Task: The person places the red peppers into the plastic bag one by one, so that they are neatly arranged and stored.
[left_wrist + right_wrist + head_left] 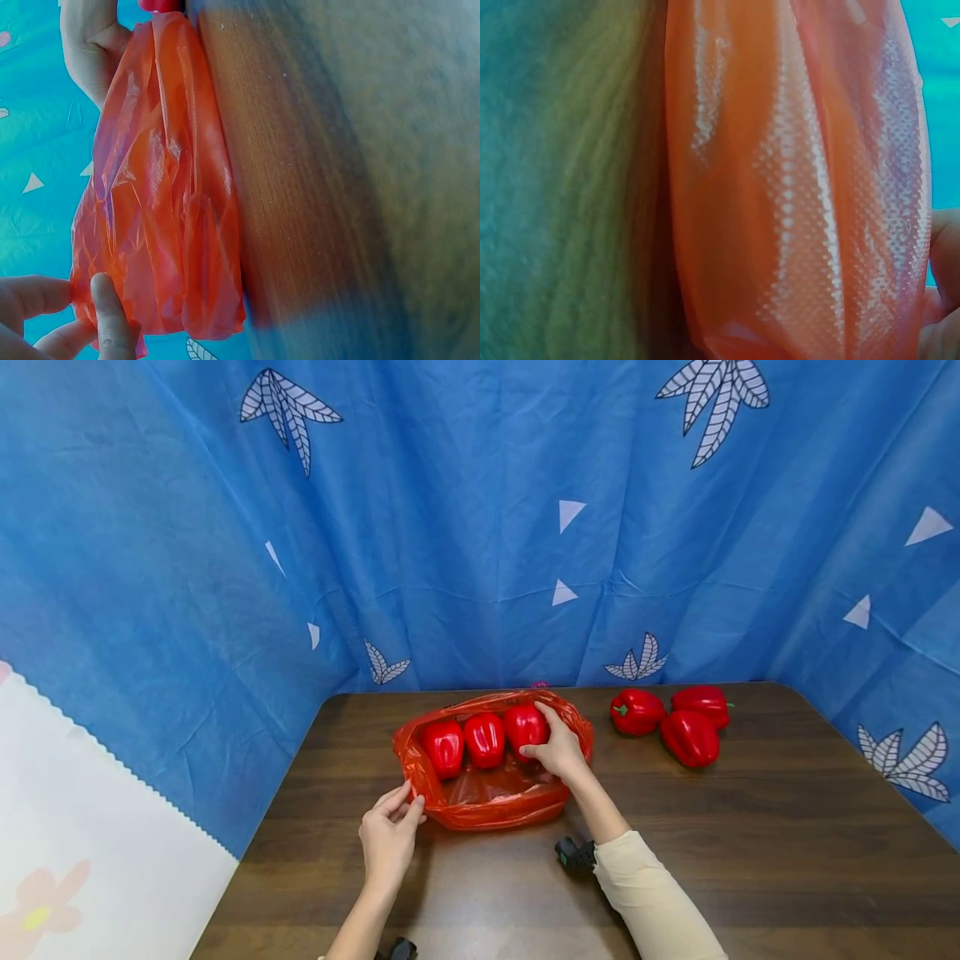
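Observation:
An orange-red plastic bag (495,814) lies open on the table, with a row of three red bell peppers inside: left (442,749), middle (484,740) and right (527,727). My left hand (388,839) pinches the bag's front left rim between thumb and fingers. Reaching over the right rim, my right hand (558,747) grips the rightmost pepper. The left wrist view shows the crinkled side of the bag (165,187). In the right wrist view the bag (780,187) covers the pepper, and only some fingers (946,262) show at the right edge.
Three more red bell peppers (690,739) lie together on the brown wooden table (787,827), right of the bag. Black devices (573,853) show beneath the forearms. A blue curtain (480,527) hangs behind the table, and a white cloth (90,827) is at the left.

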A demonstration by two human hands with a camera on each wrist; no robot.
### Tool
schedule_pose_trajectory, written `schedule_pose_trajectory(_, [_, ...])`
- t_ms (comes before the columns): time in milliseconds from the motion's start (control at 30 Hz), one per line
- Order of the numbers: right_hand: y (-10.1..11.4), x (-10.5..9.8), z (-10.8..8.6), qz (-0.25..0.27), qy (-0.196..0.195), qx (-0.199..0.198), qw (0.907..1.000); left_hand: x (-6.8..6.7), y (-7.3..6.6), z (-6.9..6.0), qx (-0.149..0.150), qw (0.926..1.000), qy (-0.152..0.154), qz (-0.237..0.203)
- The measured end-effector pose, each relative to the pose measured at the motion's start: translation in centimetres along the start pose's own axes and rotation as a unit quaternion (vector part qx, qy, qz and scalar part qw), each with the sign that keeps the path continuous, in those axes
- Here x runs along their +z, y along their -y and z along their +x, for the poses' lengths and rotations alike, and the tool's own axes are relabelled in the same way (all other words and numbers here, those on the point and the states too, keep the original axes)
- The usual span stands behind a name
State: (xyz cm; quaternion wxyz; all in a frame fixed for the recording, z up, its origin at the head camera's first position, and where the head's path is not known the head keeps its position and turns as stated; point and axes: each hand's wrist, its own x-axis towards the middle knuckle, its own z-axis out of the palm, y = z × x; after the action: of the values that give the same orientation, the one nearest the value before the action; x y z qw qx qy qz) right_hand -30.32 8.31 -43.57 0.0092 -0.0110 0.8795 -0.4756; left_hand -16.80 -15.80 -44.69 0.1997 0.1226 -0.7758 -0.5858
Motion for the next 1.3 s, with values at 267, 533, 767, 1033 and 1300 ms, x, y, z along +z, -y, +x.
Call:
schedule_pose_trajectory(267, [-0.4,0.5,0.5,-0.012,0.01,0.016,0.9998,0.1,0.1,0.1,0.008,1.0,-0.003,0.003])
schedule_pose_trajectory(533, [0.0,0.8,0.9,-0.039,0.004,0.004,0.9992,0.1,0.2,0.1,0.01,0.9999,-0.005,0.007])
schedule_pose_trajectory(767, [-0.1,0.8,0.6,-0.058,0.001,-0.003,0.9983,0.2,0.3,0.1,0.011,0.9999,-0.003,0.003])
schedule_pose_trajectory(1033, [0.6,0.1,-0.5,-0.066,0.012,-0.018,0.9976,0.2,0.2,0.1,0.014,0.9999,-0.005,0.009])
schedule_pose_trajectory(1300, [2.1,-1.8,-3.4,-0.07,0.02,-0.079,0.9942,0.0,0.2,0.0,0.012,0.9997,-0.004,0.02])
